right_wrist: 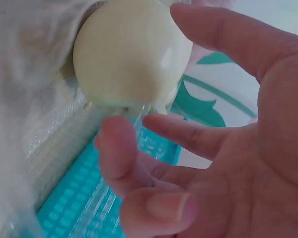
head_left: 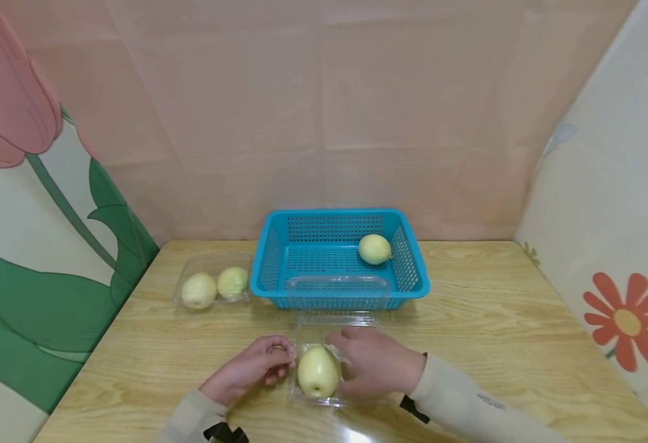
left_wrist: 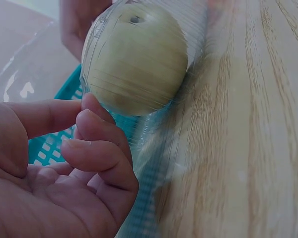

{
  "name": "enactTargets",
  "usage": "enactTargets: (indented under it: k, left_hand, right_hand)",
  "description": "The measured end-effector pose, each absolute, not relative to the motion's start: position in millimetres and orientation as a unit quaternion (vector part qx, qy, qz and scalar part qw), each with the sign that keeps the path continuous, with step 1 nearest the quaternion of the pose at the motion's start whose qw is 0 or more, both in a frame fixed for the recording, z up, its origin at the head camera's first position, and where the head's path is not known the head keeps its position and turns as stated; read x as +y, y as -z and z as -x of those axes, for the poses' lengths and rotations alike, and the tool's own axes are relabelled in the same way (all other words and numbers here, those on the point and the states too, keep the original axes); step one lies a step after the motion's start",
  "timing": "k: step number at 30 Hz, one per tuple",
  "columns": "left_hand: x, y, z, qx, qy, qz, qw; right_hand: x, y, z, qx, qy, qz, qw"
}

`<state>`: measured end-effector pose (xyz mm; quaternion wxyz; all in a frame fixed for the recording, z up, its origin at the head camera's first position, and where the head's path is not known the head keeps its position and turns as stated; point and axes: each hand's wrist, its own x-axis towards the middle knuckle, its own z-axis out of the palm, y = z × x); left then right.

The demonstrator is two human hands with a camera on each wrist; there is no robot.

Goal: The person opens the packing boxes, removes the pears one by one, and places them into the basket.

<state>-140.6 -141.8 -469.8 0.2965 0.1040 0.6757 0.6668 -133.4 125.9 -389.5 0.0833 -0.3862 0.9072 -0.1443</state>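
A pale yellow-green pear (head_left: 318,372) lies in the base of a clear plastic clamshell box (head_left: 332,403), whose lid (head_left: 337,292) stands raised at the back. On the left, my left hand (head_left: 260,363) pinches the box's edge between thumb and index finger; its other fingers are curled, as the left wrist view shows. My right hand (head_left: 376,363) is at the pear's right side, fingers spread and loosely bent. In the right wrist view the thumb (right_wrist: 213,34) is at the pear (right_wrist: 131,54), and the other fingers lie beside it without closing round it.
Behind the box stands a blue perforated basket (head_left: 268,298) with one pear (head_left: 375,249) inside. Left of it, a second clear box (head_left: 188,267) holds two pears (head_left: 199,290). All stand on a wood-grain table (head_left: 484,307) backed by a pink cloth (head_left: 324,123).
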Motion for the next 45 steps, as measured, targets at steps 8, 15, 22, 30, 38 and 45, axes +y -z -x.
enactTargets:
  k: [8, 15, 22, 30, 38, 45]
  left_hand:
    - [-138.9, 472.5, 140.8, 0.668, -0.675, -0.107, 0.295]
    - [-137.3, 473.0, 141.5, 0.664, -0.677, -0.111, 0.296]
    - [-136.8, 473.1, 142.2, 0.664, -0.676, -0.112, 0.298]
    - [-135.7, 473.2, 141.9, 0.663, -0.677, -0.114, 0.299]
    - [-135.1, 472.4, 140.7, 0.666, -0.674, -0.114, 0.299]
    - [-134.5, 470.8, 139.6, 0.668, -0.673, -0.111, 0.298]
  right_hand:
    - [112.7, 389.9, 130.3, 0.91, 0.113, 0.386, 0.097]
    - [104.2, 387.9, 129.1, 0.914, 0.114, 0.366, 0.136]
    - [101.3, 390.4, 133.0, 0.913, 0.111, 0.361, 0.152]
    - [97.5, 394.4, 137.6, 0.913, 0.118, 0.353, 0.167]
    - [95.6, 391.7, 143.4, 0.911, 0.129, 0.329, 0.211]
    - [95.8, 394.8, 150.0, 0.904, 0.157, 0.313, 0.246]
